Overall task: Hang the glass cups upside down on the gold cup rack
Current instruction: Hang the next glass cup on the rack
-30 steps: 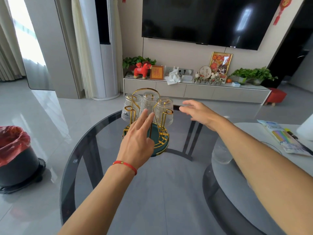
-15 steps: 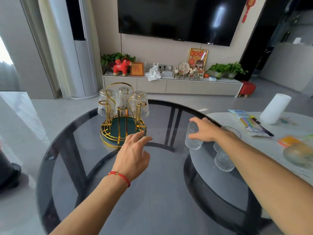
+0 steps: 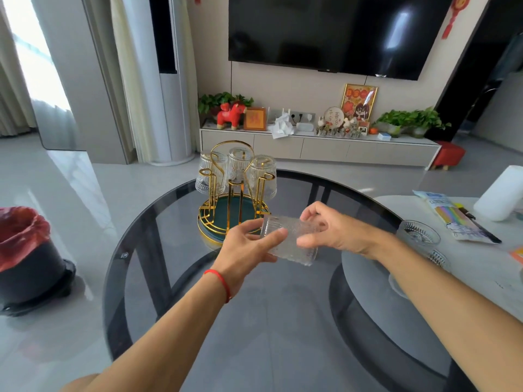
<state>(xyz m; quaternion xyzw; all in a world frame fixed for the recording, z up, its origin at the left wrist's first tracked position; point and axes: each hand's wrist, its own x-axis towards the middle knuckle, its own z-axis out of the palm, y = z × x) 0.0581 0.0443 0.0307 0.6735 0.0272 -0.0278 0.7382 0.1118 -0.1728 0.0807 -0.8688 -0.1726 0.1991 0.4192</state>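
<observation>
The gold cup rack (image 3: 226,219) with a green base stands on the far side of the round dark glass table (image 3: 283,321). Three ribbed glass cups (image 3: 261,176) hang upside down on its far pegs. Just in front of the rack, both hands hold one ribbed glass cup (image 3: 291,244) lying on its side above the table. My left hand (image 3: 246,248) grips its left end and my right hand (image 3: 331,233) grips its right end. Two more glass cups (image 3: 418,236) stand on the white side table at the right.
A white side table (image 3: 467,275) overlaps the glass table on the right, carrying a white roll (image 3: 501,193) and a colourful packet (image 3: 452,219). A black bin with a red bag (image 3: 25,250) stands on the floor at the left.
My right hand lifted a glass cup from the white table and brought it left to the middle. My left hand left the rack's base and took hold of the cup's other end.
</observation>
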